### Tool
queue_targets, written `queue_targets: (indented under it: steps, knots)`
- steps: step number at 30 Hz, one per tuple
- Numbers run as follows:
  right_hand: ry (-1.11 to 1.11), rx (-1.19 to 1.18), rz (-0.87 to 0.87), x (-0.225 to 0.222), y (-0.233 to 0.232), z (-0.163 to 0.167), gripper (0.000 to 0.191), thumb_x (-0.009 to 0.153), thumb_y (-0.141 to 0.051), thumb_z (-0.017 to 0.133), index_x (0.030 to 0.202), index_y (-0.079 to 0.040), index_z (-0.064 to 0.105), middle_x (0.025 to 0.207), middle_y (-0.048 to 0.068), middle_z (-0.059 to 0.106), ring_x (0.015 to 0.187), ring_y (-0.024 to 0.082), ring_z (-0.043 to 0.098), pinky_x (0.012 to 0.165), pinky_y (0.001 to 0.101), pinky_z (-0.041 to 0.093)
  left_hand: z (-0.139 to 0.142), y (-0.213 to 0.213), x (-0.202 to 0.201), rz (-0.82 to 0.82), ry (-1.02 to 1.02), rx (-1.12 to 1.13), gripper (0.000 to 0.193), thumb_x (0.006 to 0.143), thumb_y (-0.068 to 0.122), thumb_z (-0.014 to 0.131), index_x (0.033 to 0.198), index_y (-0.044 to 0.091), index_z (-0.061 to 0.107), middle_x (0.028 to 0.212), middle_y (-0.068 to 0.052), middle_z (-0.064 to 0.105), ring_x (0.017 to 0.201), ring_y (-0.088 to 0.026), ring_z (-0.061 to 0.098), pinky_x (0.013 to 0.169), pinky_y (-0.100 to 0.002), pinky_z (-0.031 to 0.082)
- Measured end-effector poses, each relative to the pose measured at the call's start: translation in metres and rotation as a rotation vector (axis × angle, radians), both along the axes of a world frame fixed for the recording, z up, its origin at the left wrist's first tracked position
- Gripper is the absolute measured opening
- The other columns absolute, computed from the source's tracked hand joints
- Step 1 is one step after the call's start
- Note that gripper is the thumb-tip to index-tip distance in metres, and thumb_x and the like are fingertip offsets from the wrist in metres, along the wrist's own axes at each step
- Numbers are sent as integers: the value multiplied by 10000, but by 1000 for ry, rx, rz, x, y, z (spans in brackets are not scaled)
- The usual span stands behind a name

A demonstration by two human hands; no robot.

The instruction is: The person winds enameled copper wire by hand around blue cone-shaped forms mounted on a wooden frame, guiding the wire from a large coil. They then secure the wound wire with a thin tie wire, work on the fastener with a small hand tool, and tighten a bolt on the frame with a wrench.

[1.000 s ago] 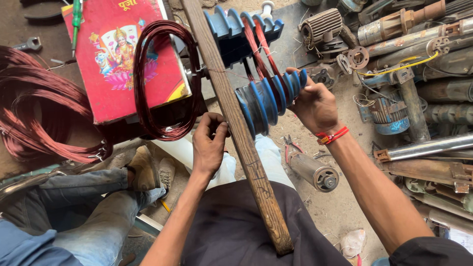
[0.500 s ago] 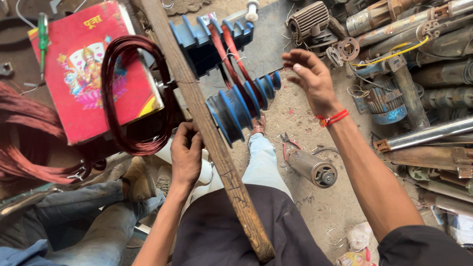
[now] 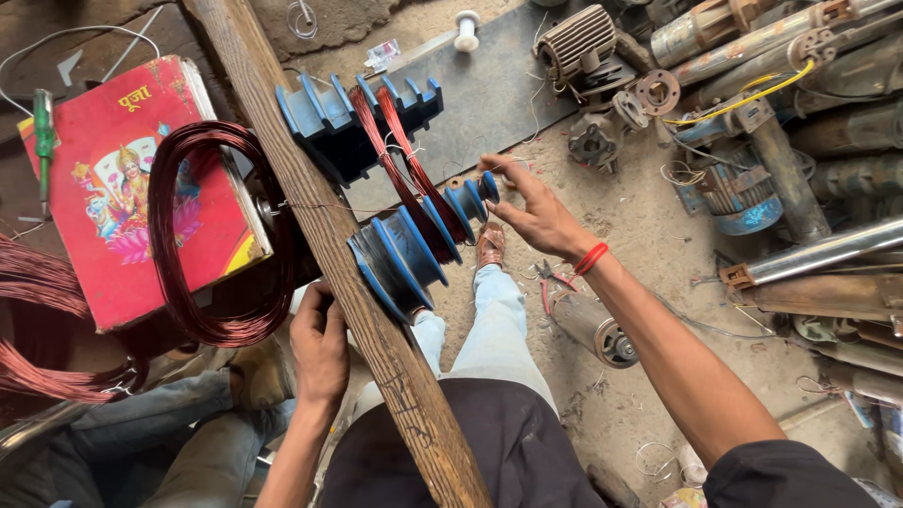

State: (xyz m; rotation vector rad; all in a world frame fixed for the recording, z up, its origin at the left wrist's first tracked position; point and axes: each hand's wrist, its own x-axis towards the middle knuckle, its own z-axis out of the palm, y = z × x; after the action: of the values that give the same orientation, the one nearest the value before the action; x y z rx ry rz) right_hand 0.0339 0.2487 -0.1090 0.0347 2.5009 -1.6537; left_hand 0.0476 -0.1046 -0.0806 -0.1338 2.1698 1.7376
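Observation:
A blue stepped winding former (image 3: 404, 259) and a second blue block (image 3: 353, 122) sit on an axle through a slanted wooden plank (image 3: 310, 198). Reddish copper wire (image 3: 404, 179) is wound across both. My right hand (image 3: 536, 212), with a red thread at the wrist, reaches to the former's small end, fingers apart and fingertips touching it. My left hand (image 3: 320, 353) is curled against the plank's left edge below the former; what it grips is hidden. A loose loop of copper wire (image 3: 202, 235) hangs left of the plank.
A red picture-printed box (image 3: 113, 198) lies at left with a green screwdriver (image 3: 42, 136) beside it. More copper coils (image 3: 38, 329) are at far left. Motor parts and metal pipes (image 3: 800, 254) crowd the right. Another person's jeans-clad legs (image 3: 160, 433) are at lower left.
My right hand let go of the former's side, opened, and moved to its small end. The view shifted, so the plank and former sit lower and closer. My left hand stays at the plank.

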Motion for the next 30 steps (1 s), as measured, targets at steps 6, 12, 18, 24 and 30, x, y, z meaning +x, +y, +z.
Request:
queue_targets:
  steps: [6,12,18,24,30]
  knots:
    - [113,-102,208,-9,-14,-19,648,972,-153,687,1552,-102,404,1586,152,449,1492,328,365,1217,476,298,4,0,2,11,5,16,191,1050,176,519,1082,18,621,936,-9,668,857,-67,585,783,-229,484]
    - [-162,187,277,-11,-25,-58,293,1021,-247,604,1286,-121,605,1157,96,686,1106,243,618,991,412,509,7,2,1,56,-22,45,178,1054,187,517,1041,31,603,899,-5,649,807,-61,577,729,-232,486]
    - [-517,42,481,-8,-15,-35,353,1030,-225,508,1286,-76,699,950,163,661,877,259,567,832,421,502,4,2,1,52,-48,45,197,1069,205,500,1019,39,595,855,-1,635,760,-61,564,685,-229,474]
    - [-321,-240,198,26,-24,5,458,968,-217,621,1393,-50,576,1199,99,655,1109,170,580,1024,336,489,3,5,1,42,-65,46,213,1066,208,492,1028,38,613,844,1,643,746,-58,563,668,-231,474]
    - [-286,-597,-12,36,-45,1,602,924,-150,694,1477,-64,474,1395,43,599,1180,114,586,1037,325,501,2,4,0,32,-38,-46,197,1047,182,509,1014,30,628,834,-7,658,739,-63,572,667,-230,477]
